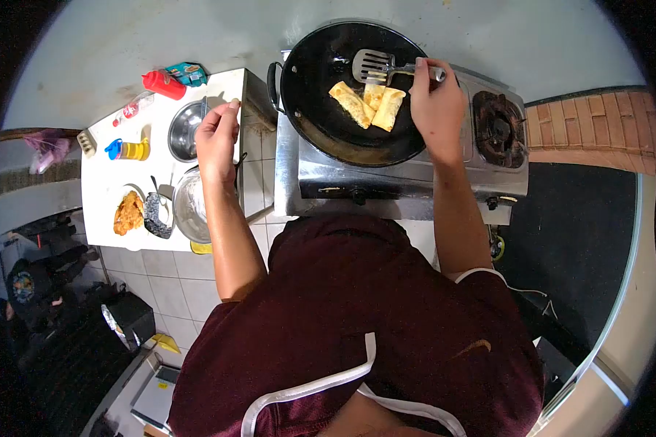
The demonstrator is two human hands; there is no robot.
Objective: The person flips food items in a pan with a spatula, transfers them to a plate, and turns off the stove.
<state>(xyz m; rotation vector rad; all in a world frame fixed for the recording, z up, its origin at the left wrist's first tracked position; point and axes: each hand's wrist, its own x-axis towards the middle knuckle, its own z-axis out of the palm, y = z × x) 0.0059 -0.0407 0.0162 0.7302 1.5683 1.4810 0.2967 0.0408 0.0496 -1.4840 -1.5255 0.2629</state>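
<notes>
My right hand [437, 113] is closed round the handle of a slotted metal spatula [372, 67], whose blade is inside a black wok [310, 109] on the stove. Several golden folded rolls [352, 105] lie close together in the wok, just below the blade. My left hand [219, 138] is raised at the right side of the white table, beside a steel bowl [184, 132]. Its fingers are pinched together; anything between them is too small to make out. A thin handle [204, 107] shows at the bowl's rim, partly behind this hand.
A burner [499, 130] sits right of the wok on the stove [386, 188]. The white table [98, 197] bears a second bowl [189, 207], a plate of fried food [129, 213], a black-and-white container [157, 215], a red bottle [164, 84] and a blue-and-yellow bottle [128, 150].
</notes>
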